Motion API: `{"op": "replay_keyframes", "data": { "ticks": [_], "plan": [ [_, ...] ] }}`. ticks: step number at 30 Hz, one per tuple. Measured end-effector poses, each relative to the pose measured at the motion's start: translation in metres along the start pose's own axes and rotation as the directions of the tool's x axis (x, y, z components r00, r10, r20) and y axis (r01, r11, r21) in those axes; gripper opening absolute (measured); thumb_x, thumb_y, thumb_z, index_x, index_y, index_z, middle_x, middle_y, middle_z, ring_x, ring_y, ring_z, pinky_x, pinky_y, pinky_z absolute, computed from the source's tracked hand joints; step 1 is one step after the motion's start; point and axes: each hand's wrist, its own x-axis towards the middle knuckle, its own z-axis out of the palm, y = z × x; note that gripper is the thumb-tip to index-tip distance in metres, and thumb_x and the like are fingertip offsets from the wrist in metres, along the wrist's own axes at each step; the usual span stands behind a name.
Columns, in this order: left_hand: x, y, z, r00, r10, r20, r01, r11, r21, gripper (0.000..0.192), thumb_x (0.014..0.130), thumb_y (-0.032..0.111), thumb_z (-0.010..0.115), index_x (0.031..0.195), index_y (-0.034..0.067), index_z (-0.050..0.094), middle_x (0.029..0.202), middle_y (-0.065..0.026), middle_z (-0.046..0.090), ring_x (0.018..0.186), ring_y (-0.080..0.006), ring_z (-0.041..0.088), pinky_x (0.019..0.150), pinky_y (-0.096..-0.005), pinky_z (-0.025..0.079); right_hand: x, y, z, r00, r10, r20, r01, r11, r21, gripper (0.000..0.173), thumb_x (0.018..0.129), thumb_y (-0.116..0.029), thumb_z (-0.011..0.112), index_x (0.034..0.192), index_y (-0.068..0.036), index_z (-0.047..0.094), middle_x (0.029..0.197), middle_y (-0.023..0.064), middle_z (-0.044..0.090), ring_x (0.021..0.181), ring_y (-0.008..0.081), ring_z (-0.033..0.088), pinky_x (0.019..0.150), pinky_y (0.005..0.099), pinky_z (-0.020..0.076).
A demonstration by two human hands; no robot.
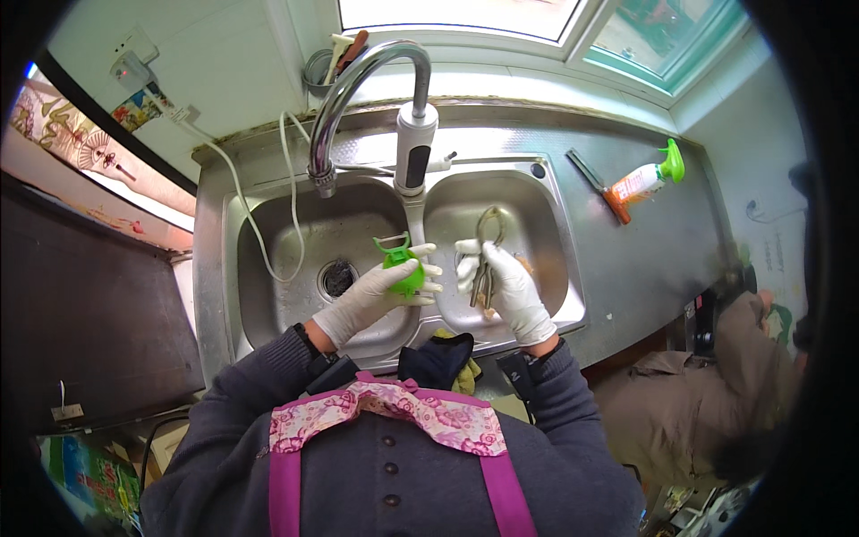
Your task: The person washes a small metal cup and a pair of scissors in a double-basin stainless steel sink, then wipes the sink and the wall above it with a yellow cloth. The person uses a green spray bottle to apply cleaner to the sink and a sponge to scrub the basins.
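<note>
My left hand (pixel 366 295), in a white glove, holds a green Y-shaped peeler (pixel 404 272) over the divider between the two sink basins. The peeler's blade end points up and away from me. My gloved right hand (pixel 515 292) grips a metal tool (pixel 490 231) above the right basin (pixel 547 228). A loop forms the tool's top, and two narrow prongs hang below my fingers; its exact kind is unclear. Brownish scraps (pixel 525 264) lie in that basin. Below my left hand, the left basin (pixel 268 221) has a drain with a dark strainer (pixel 337 277).
A chrome faucet (pixel 322 127) with a white heater body (pixel 416 134) arches over the sink. Dark and yellow cloths (pixel 436 359) lie at the front rim. On the right counter are a spray bottle (pixel 644 181) and a squeegee-like tool (pixel 597 184). Another person (pixel 698 396) bends close at right.
</note>
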Motion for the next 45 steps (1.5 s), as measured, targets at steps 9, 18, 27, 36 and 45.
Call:
{"op": "replay_keyframes", "data": {
  "ticks": [9,18,27,36,45],
  "plan": [
    [0.005,-0.008,0.013,0.992,-0.124,-0.008,0.123,0.991,-0.044,0.053,0.098,0.035,0.06,0.14,0.006,0.046,0.132,-0.0119,0.056,0.121,-0.0295,0.058,0.103,-0.0454,0.047,0.017,0.015,0.015,0.997,-0.083,-0.002,0.083,0.993,0.081,0.055,0.108,-0.038,0.037,0.146,0.001,0.041,0.133,0.0216,0.058,0.124,0.0285,0.057,0.106,0.0423,0.0447],
    [-0.017,-0.007,-0.014,0.996,-0.022,0.091,0.037,0.986,-0.165,0.056,0.101,0.032,0.055,0.147,0.003,0.041,0.124,-0.0127,0.059,0.104,-0.0274,0.065,0.095,-0.0432,0.052,0.025,0.008,0.029,0.999,-0.033,0.033,0.045,0.892,-0.449,0.039,0.099,-0.017,0.059,0.135,-0.001,0.056,0.127,0.007,0.061,0.117,0.0134,0.055,0.104,0.0299,0.0414],
    [-0.05,0.011,-0.03,0.99,0.104,0.094,-0.086,0.981,-0.176,0.06,0.098,0.034,0.057,0.147,0.001,0.041,0.124,-0.0119,0.062,0.104,-0.0223,0.063,0.096,-0.0394,0.051,0.037,0.0,0.068,0.995,0.074,-0.071,-0.096,0.916,-0.389,0.036,0.099,-0.021,0.061,0.131,-0.004,0.063,0.103,-0.0026,0.067,0.087,0.0024,0.055,0.073,0.0173,0.0449],
    [-0.08,0.011,-0.075,0.991,0.103,-0.082,-0.111,0.989,-0.101,0.053,0.1,0.032,0.055,0.144,0.003,0.045,0.128,-0.0135,0.062,0.102,-0.0222,0.066,0.098,-0.0416,0.051,0.054,-0.073,0.038,0.946,-0.219,-0.237,0.033,0.797,-0.604,0.026,0.098,-0.023,0.061,0.111,-0.002,0.069,0.086,-0.0012,0.065,0.065,0.0055,0.056,0.059,0.0206,0.0452],
    [-0.103,0.004,-0.098,0.967,0.129,-0.22,-0.168,0.971,-0.169,0.052,0.101,0.028,0.051,0.147,0.004,0.042,0.125,-0.0133,0.062,0.103,-0.0241,0.065,0.097,-0.0418,0.05,0.213,-0.174,-0.008,0.97,-0.219,-0.102,0.03,0.529,-0.848,0.024,0.099,-0.02,0.059,0.116,-0.004,0.063,0.087,0.0048,0.07,0.059,0.0064,0.058,0.054,0.0207,0.0465]
  ]
}}
